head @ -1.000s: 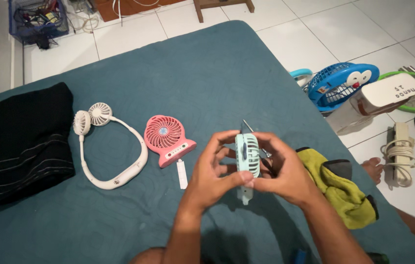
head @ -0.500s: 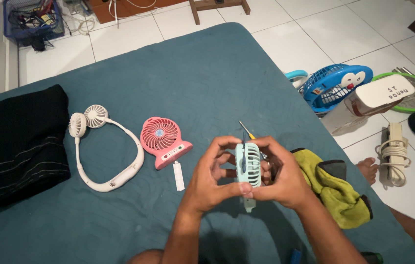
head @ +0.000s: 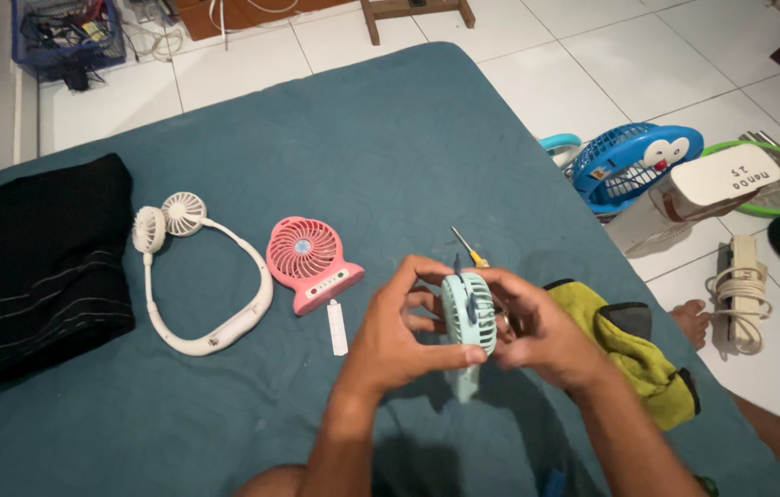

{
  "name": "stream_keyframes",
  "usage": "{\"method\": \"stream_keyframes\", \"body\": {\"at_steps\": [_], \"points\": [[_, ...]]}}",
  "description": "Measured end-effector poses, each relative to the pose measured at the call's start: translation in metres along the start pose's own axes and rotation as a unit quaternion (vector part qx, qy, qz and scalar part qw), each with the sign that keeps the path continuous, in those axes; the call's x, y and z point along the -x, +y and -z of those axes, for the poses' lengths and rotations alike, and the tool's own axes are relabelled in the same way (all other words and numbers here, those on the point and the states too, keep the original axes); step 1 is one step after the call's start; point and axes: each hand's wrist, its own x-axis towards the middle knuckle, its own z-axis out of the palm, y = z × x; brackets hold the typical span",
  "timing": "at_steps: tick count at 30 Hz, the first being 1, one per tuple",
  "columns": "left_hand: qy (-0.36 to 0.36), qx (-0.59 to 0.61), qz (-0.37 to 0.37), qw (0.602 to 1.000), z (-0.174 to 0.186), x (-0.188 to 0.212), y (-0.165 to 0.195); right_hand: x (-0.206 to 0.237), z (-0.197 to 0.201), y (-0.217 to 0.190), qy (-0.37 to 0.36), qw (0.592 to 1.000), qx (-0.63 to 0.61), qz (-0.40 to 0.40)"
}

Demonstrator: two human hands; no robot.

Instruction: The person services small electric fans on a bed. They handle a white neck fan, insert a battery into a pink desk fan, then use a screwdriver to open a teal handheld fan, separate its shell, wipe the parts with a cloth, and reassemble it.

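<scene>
Head view shows both hands, left hand (head: 399,336) and right hand (head: 537,336), clamped on a pale green handheld fan (head: 469,317) above the bed (head: 390,138) at 6 o'clock. It looks light, stiff, brittle plastic, best gripped by the rim. Fingers hide its handle; a screwdriver (head: 465,247) peeks out at 12 o'clock.

Both hands grip a small mint-green handheld fan (head: 469,316) above the teal bed (head: 390,138), left hand (head: 401,333) and right hand (head: 537,333) on either side. A screwdriver (head: 465,247) lies just behind; a pink fan (head: 309,262) and white neck fan (head: 197,276) lie to the left
</scene>
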Motion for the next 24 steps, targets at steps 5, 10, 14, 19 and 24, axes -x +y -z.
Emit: {"method": "stream_keyframes", "body": {"at_steps": [5,10,14,19,24], "points": [[0.006,-0.06,-0.022,0.998,-0.004,0.0,0.007,-0.002,0.01,0.008,0.041,0.991,0.121,0.036],[0.012,-0.032,-0.034,0.999,-0.006,-0.001,-0.001,-0.007,0.016,0.029,0.04,0.992,0.084,0.086],[0.006,0.006,-0.023,1.0,-0.009,-0.003,-0.012,-0.005,0.019,0.033,0.057,0.992,0.074,0.081],[0.004,0.026,-0.019,0.999,-0.013,-0.005,-0.021,-0.003,0.015,0.025,0.068,0.991,0.091,0.072],[-0.014,0.076,-0.012,0.997,-0.011,-0.006,-0.028,-0.004,0.01,0.017,0.083,0.988,0.122,0.047]]}}
